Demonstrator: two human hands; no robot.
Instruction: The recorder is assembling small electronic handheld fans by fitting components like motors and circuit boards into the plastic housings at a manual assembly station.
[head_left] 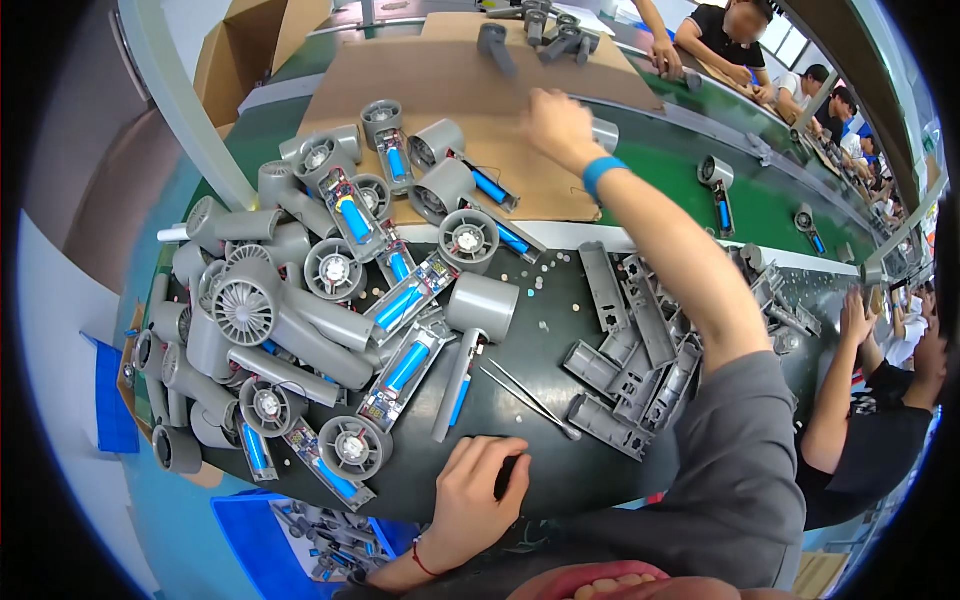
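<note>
Grey plastic fan bodies [318, 347] with blue cylindrical batteries [406, 367] lie heaped on the left side of the dark worktable [545, 345]. The curled left hand [474, 490] is near slim metal tweezers [558, 421]; the blurred right hand [560, 125], well apart, is over brown flat cardboard [550, 195]. Whether either hand holds something, I cannot tell.

A grey cylinder [606, 136] lies partly hidden at one o'clock. Silver tweezers [545, 411] lie at five o'clock, tips parted, pointing toward ten.
</note>
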